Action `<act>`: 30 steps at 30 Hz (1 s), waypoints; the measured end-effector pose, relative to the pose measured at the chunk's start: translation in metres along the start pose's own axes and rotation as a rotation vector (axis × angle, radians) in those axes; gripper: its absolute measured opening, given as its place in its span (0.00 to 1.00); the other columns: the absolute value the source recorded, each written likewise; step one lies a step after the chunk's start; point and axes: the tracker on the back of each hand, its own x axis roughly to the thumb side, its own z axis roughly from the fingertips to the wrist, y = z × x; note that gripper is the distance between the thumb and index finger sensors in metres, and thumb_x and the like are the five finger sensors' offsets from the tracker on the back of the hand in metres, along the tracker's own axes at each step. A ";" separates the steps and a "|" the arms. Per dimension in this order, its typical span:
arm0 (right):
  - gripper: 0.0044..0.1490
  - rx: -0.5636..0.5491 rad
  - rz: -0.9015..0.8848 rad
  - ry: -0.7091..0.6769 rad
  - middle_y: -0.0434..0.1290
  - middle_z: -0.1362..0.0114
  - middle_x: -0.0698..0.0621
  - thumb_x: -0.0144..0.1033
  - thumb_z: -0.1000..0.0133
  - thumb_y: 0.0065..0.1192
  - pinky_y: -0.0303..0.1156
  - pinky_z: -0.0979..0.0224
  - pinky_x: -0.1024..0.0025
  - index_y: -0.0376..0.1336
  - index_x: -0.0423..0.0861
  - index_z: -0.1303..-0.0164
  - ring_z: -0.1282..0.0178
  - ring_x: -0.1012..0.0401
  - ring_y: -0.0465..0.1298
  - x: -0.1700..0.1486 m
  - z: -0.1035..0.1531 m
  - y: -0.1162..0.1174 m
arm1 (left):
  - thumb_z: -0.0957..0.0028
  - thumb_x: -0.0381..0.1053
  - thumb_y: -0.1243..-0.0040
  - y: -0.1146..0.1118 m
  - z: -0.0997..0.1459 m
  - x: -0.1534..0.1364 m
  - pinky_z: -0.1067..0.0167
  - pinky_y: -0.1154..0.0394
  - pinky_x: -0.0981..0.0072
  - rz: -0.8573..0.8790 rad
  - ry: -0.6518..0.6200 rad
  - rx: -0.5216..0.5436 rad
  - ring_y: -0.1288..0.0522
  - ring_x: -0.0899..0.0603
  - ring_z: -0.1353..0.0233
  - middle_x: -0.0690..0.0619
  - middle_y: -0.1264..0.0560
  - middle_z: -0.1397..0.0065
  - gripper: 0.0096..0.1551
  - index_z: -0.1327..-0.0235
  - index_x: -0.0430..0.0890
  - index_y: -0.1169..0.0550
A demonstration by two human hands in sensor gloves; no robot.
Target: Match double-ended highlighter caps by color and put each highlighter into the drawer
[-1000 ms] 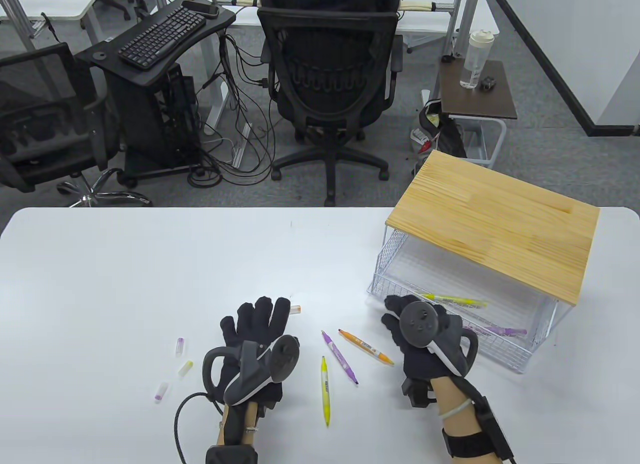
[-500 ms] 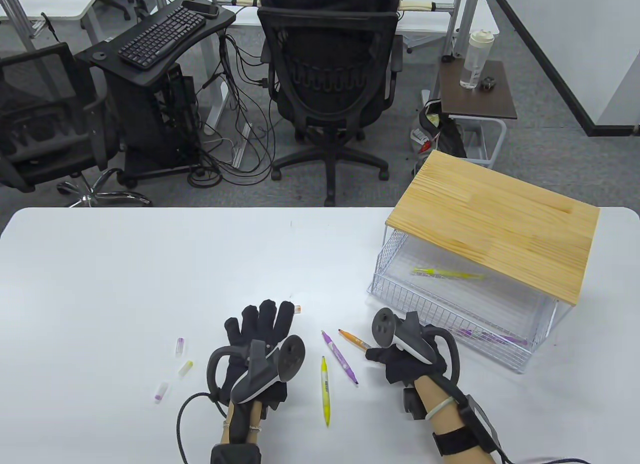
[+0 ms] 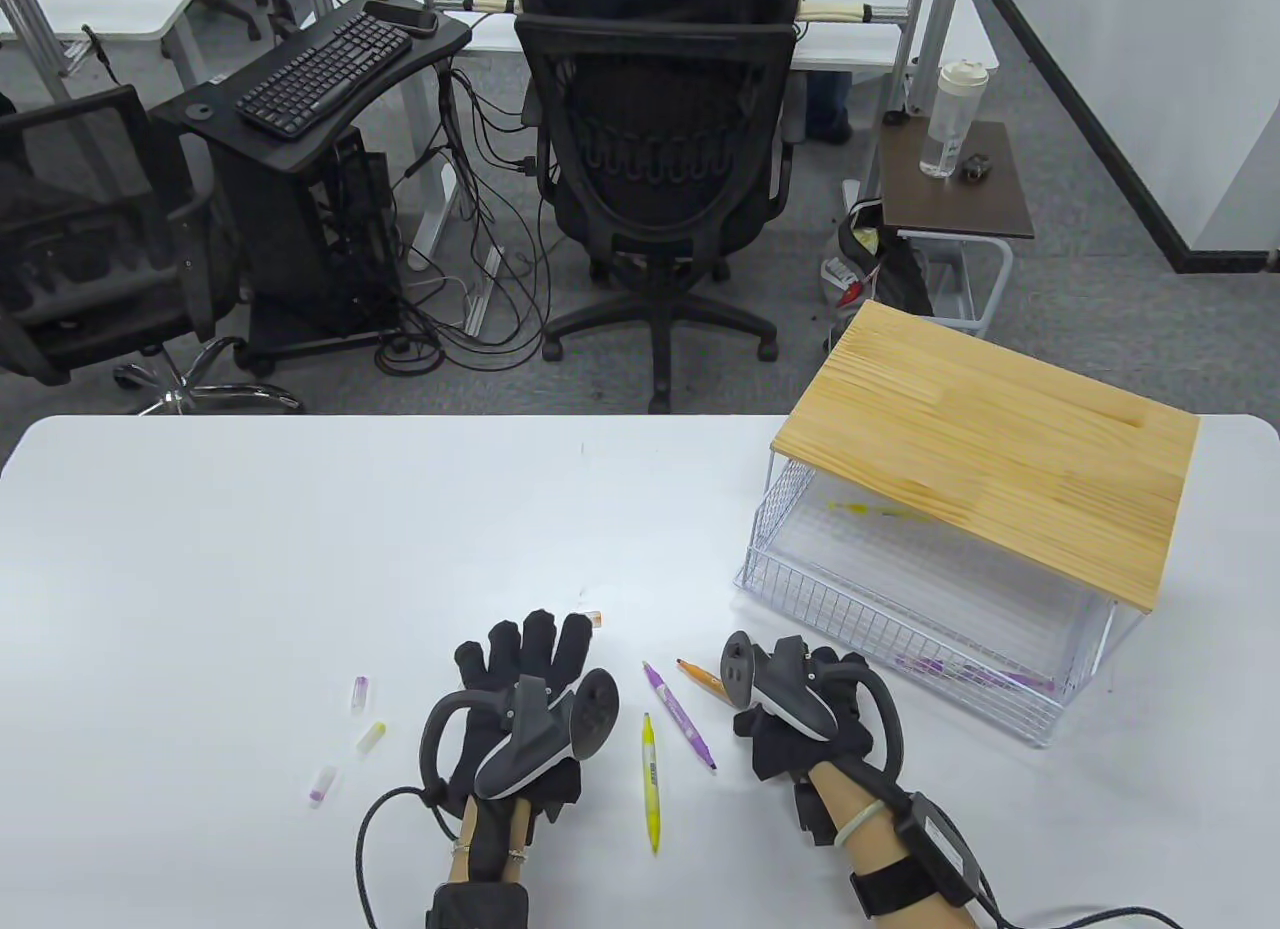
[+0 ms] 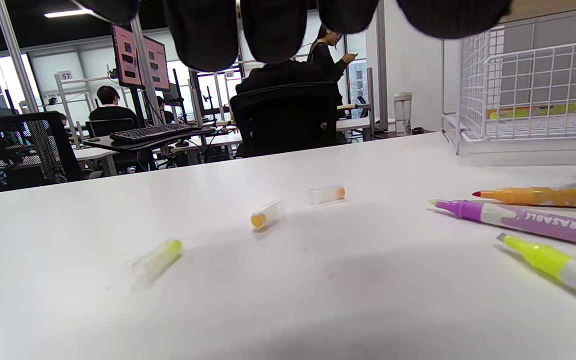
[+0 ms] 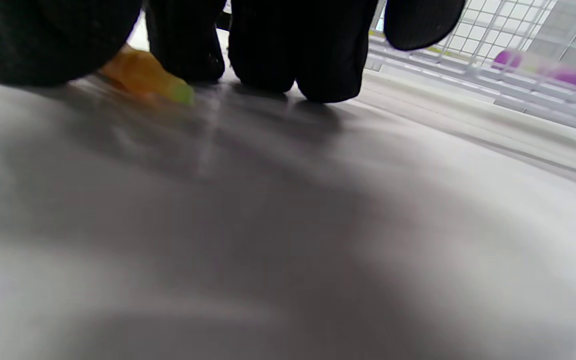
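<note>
My left hand [image 3: 530, 664] lies flat and open on the table, and its fingertips [image 4: 273, 30] hang over two orange caps [image 4: 266, 215] [image 4: 326, 194] and a yellow cap [image 4: 158, 257]. My right hand [image 3: 775, 714] is down on the orange highlighter [image 3: 700, 675], whose body [image 5: 140, 75] sits pinched between its fingertips. Between the hands lie an uncapped purple highlighter [image 3: 680, 714] and a yellow highlighter [image 3: 650, 779]. The wire drawer [image 3: 800, 584] stands pulled out under a wooden top [image 3: 990, 449]. It holds a yellow highlighter [image 3: 880, 511] and a purple one [image 3: 960, 671].
Three loose caps lie left of my left hand: purple [image 3: 359, 693], yellow [image 3: 371, 737] and purple [image 3: 321, 783]. One orange cap [image 3: 594, 618] shows just past my left fingertips. Beyond the table's far edge stand office chairs and a keyboard stand.
My right hand left the drawer and came down left onto the orange highlighter. The yellow highlighter in the drawer slid toward the back. My left hand drew back slightly.
</note>
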 end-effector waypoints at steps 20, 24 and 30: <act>0.30 0.026 -0.064 -0.029 0.59 0.15 0.46 0.56 0.45 0.61 0.45 0.13 0.32 0.65 0.55 0.35 0.18 0.38 0.59 -0.003 -0.002 -0.001 | 0.46 0.61 0.52 0.000 -0.001 -0.005 0.30 0.38 0.26 0.008 0.027 -0.050 0.27 0.31 0.23 0.42 0.31 0.17 0.40 0.19 0.50 0.35; 0.30 0.054 -0.133 -0.043 0.60 0.16 0.46 0.54 0.43 0.61 0.44 0.13 0.32 0.65 0.51 0.34 0.17 0.39 0.60 -0.010 -0.003 -0.006 | 0.46 0.60 0.52 -0.001 -0.003 -0.008 0.30 0.35 0.31 0.021 0.038 -0.041 0.23 0.35 0.26 0.44 0.28 0.20 0.38 0.20 0.50 0.33; 0.32 0.032 -0.288 -0.091 0.62 0.16 0.43 0.52 0.41 0.61 0.50 0.15 0.33 0.61 0.50 0.30 0.18 0.39 0.63 -0.019 0.007 -0.029 | 0.47 0.61 0.50 -0.005 -0.007 -0.012 0.29 0.34 0.35 0.005 0.092 0.046 0.21 0.39 0.28 0.48 0.26 0.22 0.39 0.20 0.51 0.36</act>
